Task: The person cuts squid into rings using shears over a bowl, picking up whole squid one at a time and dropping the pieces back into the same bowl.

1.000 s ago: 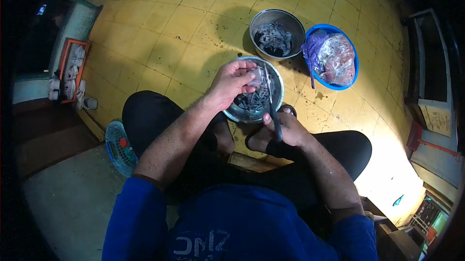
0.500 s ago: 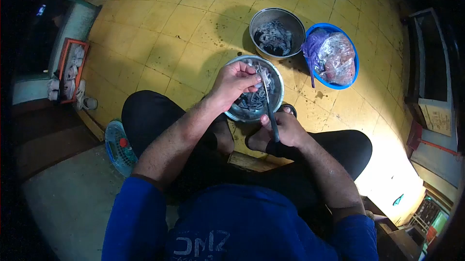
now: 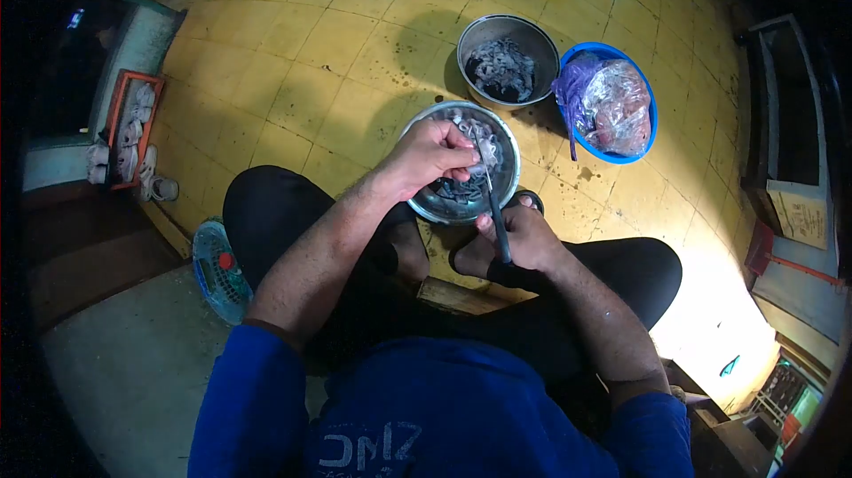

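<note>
My left hand (image 3: 435,157) is pinched over a metal bowl (image 3: 508,181), its fingertips on a small pale piece that is mostly hidden. My right hand (image 3: 525,234) grips the dark handles of scissors (image 3: 498,222), whose blades point up beside my left fingertips. Inside the bowl lie pale and grey cut pieces, ring-like in places (image 3: 461,187). The bowl rests on the floor in front of my feet.
Beyond the bowl stands a dark pot (image 3: 465,41) with greyish contents. To its right, a blue basin (image 3: 655,114) holds purple and clear plastic bags. A green basket (image 3: 213,274) is left of my knee. Shoes (image 3: 142,136) stand by an orange rack.
My left hand has shifted slightly over the bowl, its fingers curled closer together. The scissors and my right hand have barely moved.
</note>
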`<state>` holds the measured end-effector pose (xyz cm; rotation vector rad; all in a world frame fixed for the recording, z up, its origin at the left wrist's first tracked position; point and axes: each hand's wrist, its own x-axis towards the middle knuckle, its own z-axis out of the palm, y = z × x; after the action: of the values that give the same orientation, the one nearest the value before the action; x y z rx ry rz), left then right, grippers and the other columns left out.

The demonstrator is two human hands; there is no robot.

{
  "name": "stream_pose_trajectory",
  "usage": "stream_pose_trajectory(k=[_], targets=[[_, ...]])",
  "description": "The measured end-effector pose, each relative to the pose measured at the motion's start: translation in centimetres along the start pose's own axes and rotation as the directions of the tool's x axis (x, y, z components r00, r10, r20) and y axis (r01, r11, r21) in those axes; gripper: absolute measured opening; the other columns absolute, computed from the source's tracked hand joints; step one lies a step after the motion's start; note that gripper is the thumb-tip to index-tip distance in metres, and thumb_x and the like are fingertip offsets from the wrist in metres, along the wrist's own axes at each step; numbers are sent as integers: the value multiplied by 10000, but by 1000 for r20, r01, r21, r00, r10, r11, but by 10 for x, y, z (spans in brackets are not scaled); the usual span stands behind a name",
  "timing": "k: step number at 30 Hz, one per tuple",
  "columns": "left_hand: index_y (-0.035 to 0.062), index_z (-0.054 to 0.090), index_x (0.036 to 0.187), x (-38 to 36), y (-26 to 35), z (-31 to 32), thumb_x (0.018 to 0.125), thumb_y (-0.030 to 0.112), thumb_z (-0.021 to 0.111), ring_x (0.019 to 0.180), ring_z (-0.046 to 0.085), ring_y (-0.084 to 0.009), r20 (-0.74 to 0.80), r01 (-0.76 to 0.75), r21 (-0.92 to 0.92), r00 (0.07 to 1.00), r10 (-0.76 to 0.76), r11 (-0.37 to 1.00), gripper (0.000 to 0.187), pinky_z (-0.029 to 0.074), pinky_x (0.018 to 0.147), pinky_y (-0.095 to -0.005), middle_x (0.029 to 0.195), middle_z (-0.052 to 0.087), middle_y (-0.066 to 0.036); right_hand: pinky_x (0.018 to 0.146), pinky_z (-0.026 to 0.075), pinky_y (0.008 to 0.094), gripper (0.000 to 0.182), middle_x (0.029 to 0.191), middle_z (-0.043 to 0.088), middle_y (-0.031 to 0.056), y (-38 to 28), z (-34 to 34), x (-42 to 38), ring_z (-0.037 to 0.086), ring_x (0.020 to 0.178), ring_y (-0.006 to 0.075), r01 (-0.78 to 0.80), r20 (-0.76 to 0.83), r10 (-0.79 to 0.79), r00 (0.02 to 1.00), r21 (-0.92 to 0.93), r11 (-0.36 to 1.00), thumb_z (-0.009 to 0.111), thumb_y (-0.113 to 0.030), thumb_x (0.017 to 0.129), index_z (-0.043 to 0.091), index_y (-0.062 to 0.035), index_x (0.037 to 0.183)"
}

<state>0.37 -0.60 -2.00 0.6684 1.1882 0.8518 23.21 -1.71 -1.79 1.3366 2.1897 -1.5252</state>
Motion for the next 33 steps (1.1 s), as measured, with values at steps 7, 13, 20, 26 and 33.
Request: stream_pose_trajectory(k=[7,13,20,26,33], targets=[[-14,623,946,-2,-1,5,838,33,678,717,626,-125,28,-30,74,999,28,997,130,528,656,-238,882,649,-77,518,470,325,684,590,588,106,4,-7,3,587,537,180,-12,93,2,996,116,993,456,-587,932,588,4,615],[16,595,997,5,-3,-1,859,3,641,839,616,-122,-60,-141,-175,989,132,974,146,539,765,-263,957,622,-58,529,468,319,721,588,565,85,11,-3,6,578,545,184,-4,-12,8,1000,273,962,422,-655,909,605,29,771],[13,573,973,5,-5,1,826,-25,663,832,628,-132,-119,-229,-243,972,205,943,177,560,764,-281,978,616,-77,670,476,394,806,664,610,134,6,0,4,621,692,277,43,120,-57,991,116,992,327,-745,875,628,1,823],[41,567,980,1,-6,10,835,-17,670,803,621,-114,-115,-194,-65,976,186,979,187,563,695,-251,945,614,-48,651,480,376,733,620,599,106,2,-1,3,616,657,233,6,81,-15,997,108,994,391,-685,900,611,-2,746],[36,580,933,2,-7,5,838,3,685,778,639,-131,-194,-184,-199,970,146,962,146,563,673,-250,887,639,-65,642,476,418,674,583,576,149,-10,-9,-3,606,626,301,-25,16,25,1000,-5,1000,477,-623,901,626,-7,671]])
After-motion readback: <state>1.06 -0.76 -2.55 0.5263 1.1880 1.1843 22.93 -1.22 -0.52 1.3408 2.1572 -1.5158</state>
